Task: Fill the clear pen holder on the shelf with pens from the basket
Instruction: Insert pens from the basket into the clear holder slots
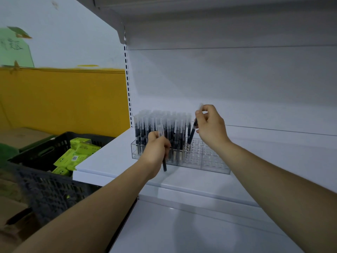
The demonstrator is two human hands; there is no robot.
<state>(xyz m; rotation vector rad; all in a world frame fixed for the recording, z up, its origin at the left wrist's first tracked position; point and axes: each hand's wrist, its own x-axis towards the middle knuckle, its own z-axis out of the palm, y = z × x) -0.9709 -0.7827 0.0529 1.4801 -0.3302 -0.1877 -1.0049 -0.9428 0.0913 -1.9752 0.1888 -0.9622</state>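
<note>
A clear pen holder [209, 161] stands on the white shelf [113, 157]. Its left part is packed with several upright black pens [156, 125] with frosted caps; its right part shows bare holes. My left hand [156, 148] grips a pen or a few [164, 166] in front of the holder, caps up and dark tips hanging below the fist. My right hand [209, 125] pinches one pen [193, 132] near its cap; the pen is tilted, its lower end at the holes just right of the filled block.
A dark plastic basket [45, 183] with green boxes [73, 157] sits low at the left, below the shelf edge. A second white shelf [182, 230] lies underneath. The slotted upright [127, 79] and yellow wall [63, 99] are behind.
</note>
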